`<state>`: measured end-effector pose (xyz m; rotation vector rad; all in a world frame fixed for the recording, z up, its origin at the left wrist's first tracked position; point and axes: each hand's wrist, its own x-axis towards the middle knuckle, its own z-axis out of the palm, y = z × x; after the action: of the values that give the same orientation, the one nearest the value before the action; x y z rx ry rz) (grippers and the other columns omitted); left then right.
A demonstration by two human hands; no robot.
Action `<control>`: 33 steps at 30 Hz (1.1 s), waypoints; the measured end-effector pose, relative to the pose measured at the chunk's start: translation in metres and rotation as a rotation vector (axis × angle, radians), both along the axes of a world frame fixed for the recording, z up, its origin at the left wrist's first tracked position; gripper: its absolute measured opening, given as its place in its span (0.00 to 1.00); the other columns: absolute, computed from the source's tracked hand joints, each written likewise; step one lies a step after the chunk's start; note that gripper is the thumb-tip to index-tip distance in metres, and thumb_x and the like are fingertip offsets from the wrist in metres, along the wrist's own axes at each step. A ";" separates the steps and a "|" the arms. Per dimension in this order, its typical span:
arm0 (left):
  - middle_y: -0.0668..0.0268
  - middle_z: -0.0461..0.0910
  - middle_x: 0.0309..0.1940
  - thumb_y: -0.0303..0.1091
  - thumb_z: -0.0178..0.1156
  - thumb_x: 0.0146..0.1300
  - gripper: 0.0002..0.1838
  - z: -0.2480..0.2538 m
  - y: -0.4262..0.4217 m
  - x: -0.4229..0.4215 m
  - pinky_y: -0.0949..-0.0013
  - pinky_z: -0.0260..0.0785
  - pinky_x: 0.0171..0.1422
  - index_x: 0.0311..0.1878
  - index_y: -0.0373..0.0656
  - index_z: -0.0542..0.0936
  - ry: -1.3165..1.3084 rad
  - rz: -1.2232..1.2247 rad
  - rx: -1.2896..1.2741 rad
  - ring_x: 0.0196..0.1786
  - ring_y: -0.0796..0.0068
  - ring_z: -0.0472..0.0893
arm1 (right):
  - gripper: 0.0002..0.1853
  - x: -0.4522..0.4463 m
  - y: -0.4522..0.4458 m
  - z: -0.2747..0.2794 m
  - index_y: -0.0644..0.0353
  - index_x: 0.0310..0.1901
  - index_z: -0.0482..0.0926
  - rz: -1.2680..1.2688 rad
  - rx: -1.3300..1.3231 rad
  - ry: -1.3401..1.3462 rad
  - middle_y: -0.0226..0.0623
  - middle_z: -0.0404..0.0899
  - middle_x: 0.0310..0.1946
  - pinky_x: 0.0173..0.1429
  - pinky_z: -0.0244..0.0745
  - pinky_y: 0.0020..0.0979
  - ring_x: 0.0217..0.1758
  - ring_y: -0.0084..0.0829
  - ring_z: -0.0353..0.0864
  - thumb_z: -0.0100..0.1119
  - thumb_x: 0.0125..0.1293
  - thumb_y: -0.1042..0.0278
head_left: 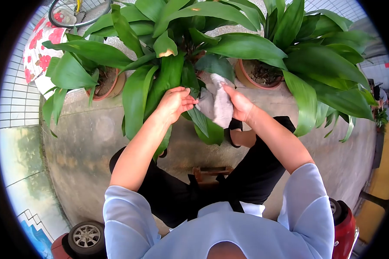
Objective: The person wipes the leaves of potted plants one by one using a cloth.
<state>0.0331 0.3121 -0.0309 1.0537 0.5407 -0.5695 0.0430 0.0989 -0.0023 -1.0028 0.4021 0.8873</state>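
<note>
My right hand (240, 103) is closed around a greyish-white cloth (222, 103), which hangs in folds among the leaves. To its left, my left hand (176, 103) has its fingers pinched together beside the cloth's grey edge. Whether a leaf edge or a corner of the cloth is between those fingertips, I cannot tell. Both hands are over the middle potted plant, whose broad green leaves (166, 80) spread around them. One dark green leaf (216, 65) reaches down to the top of the cloth. The middle plant's pot is mostly hidden by foliage.
A terracotta pot (114, 88) stands on the left and another pot (250, 77) on the right, both with leafy plants. Under me is a small wooden stool (212, 171) on the concrete floor (82, 159). Red-flowered fabric (41, 54) lies at upper left. Vehicle wheels (86, 237) show behind me.
</note>
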 end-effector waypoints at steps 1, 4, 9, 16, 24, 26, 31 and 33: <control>0.68 0.73 0.26 0.31 0.55 0.65 0.04 0.001 0.001 0.001 0.72 0.68 0.33 0.38 0.43 0.71 -0.001 -0.020 -0.009 0.32 0.72 0.78 | 0.24 0.000 0.005 -0.004 0.55 0.60 0.65 0.070 0.061 -0.036 0.34 0.73 0.54 0.63 0.68 0.38 0.56 0.32 0.74 0.45 0.70 0.49; 0.69 0.73 0.22 0.31 0.54 0.66 0.03 -0.002 0.001 0.000 0.74 0.64 0.29 0.37 0.44 0.72 0.020 -0.065 -0.005 0.28 0.74 0.76 | 0.23 -0.001 0.025 -0.019 0.57 0.57 0.66 0.133 0.204 -0.138 0.33 0.74 0.51 0.59 0.72 0.35 0.53 0.28 0.75 0.56 0.66 0.55; 0.67 0.74 0.23 0.27 0.51 0.63 0.04 -0.010 0.006 0.000 0.75 0.63 0.26 0.37 0.40 0.75 -0.005 -0.111 0.039 0.26 0.75 0.75 | 0.15 0.011 0.060 -0.045 0.59 0.46 0.74 0.096 -0.029 -0.189 0.33 0.78 0.39 0.43 0.77 0.32 0.39 0.26 0.78 0.62 0.62 0.60; 0.69 0.74 0.20 0.29 0.55 0.64 0.04 0.000 -0.007 0.004 0.78 0.60 0.22 0.36 0.39 0.75 -0.222 -0.146 0.408 0.22 0.80 0.74 | 0.08 0.045 0.081 -0.056 0.61 0.36 0.76 -0.128 -0.155 -0.174 0.34 0.78 0.32 0.34 0.73 0.33 0.33 0.28 0.76 0.64 0.56 0.72; 0.69 0.74 0.19 0.30 0.57 0.62 0.05 0.004 0.003 0.008 0.78 0.60 0.22 0.33 0.39 0.74 -0.192 -0.160 0.299 0.21 0.81 0.72 | 0.09 0.062 0.077 -0.045 0.58 0.39 0.75 -0.181 -0.164 0.001 0.33 0.79 0.35 0.40 0.73 0.35 0.35 0.28 0.76 0.58 0.62 0.63; 0.69 0.74 0.19 0.29 0.57 0.61 0.05 0.004 0.003 0.008 0.78 0.60 0.22 0.32 0.40 0.74 -0.203 -0.160 0.310 0.21 0.80 0.72 | 0.15 0.064 0.071 -0.039 0.57 0.42 0.75 -0.105 -0.023 0.069 0.31 0.78 0.37 0.48 0.71 0.36 0.39 0.28 0.76 0.51 0.66 0.53; 0.69 0.73 0.19 0.28 0.58 0.60 0.05 0.005 0.005 0.007 0.77 0.60 0.23 0.31 0.40 0.74 -0.185 -0.133 0.258 0.21 0.81 0.72 | 0.11 0.058 0.057 -0.034 0.55 0.43 0.75 0.032 -0.001 -0.039 0.31 0.77 0.36 0.45 0.73 0.34 0.39 0.29 0.76 0.57 0.63 0.60; 0.70 0.73 0.19 0.28 0.59 0.59 0.05 0.003 0.003 0.007 0.77 0.60 0.23 0.31 0.40 0.73 -0.204 -0.165 0.281 0.21 0.82 0.72 | 0.11 0.053 0.056 -0.032 0.57 0.42 0.75 0.054 -0.028 -0.051 0.33 0.77 0.36 0.42 0.74 0.34 0.38 0.30 0.76 0.61 0.58 0.71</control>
<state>0.0401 0.3148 -0.0278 1.4162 0.3622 -0.5316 0.0959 0.1549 -0.0346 -1.0645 0.3465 0.9049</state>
